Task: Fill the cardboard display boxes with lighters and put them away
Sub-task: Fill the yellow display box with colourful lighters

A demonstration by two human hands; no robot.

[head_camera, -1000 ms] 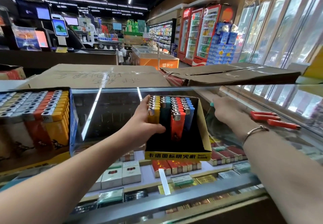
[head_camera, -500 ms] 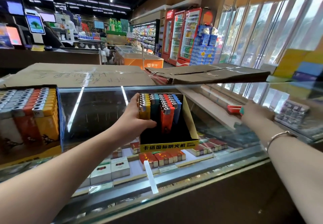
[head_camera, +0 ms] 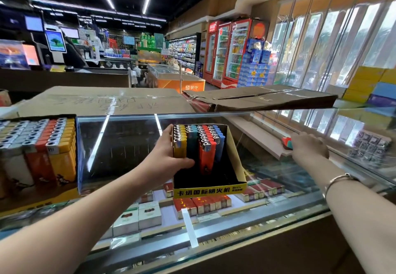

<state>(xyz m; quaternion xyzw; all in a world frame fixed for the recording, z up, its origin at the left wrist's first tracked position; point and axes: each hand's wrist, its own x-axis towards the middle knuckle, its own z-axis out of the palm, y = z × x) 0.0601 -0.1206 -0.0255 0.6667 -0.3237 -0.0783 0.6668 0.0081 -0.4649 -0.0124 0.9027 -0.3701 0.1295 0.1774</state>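
Both hands busy over the glass counter.

Head view: the left hand grips the left wall of a part-filled display box standing on the glass, thumb curled inside against the yellow lighters. Well to the right, the right hand is clenched around red and green lighters.

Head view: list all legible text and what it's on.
"卡塔国标明火机": yellow front strip of the display box gripped by the left hand.
"蒙牛": orange freezer.
Handwriting on the flat cardboard, the small print right of the strip's title, fridge headers and cigarette packs: too blurred to read.
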